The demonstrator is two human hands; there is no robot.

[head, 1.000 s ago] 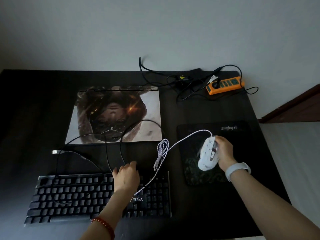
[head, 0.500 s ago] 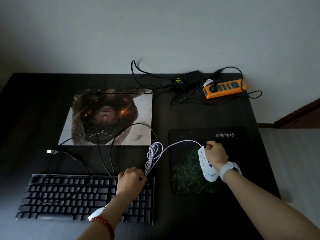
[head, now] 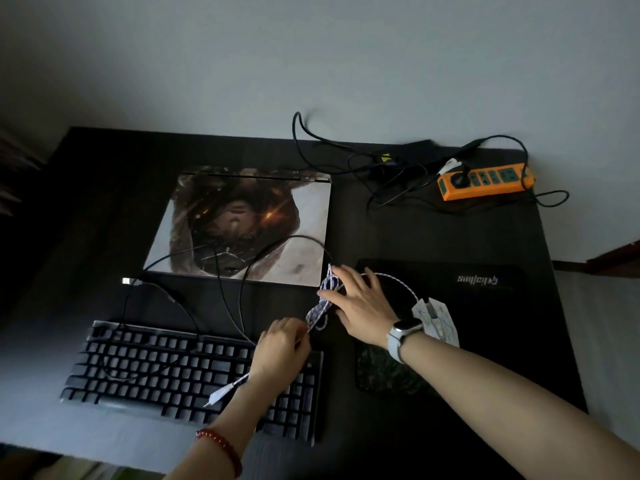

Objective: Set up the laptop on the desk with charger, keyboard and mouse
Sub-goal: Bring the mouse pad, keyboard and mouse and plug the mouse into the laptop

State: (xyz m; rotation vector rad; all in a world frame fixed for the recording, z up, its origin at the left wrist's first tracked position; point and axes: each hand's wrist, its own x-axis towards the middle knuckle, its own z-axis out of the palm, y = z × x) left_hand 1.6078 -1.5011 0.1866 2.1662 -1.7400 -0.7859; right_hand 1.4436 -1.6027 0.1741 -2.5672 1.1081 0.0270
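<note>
Left hand (head: 282,348) first: its fingers are curled in, pinching the braided white mouse cable (head: 320,306) just below the bundled coil, with the USB plug (head: 221,396) trailing out over the keyboard (head: 145,368). Right hand (head: 360,303) comes across with fingers spread wide, fingertips landing on the upper loops of that coil, pressing rather than gripping as far as I can see. That cable looks light and floppy, a soft braid that will sag and tangle, so the loops want holding near the tie while the free end gets drawn out; the plug is the stiff bit to take for inserting. The white mouse (head: 436,318) sits on the dark mouse pad (head: 485,306), just behind the right wrist, nobody holding it. The laptop (head: 242,223) lies lid-closed further back on the surface (head: 86,202), black cables draped over it. Orange power strip (head: 485,181) at the far right corner.
</note>
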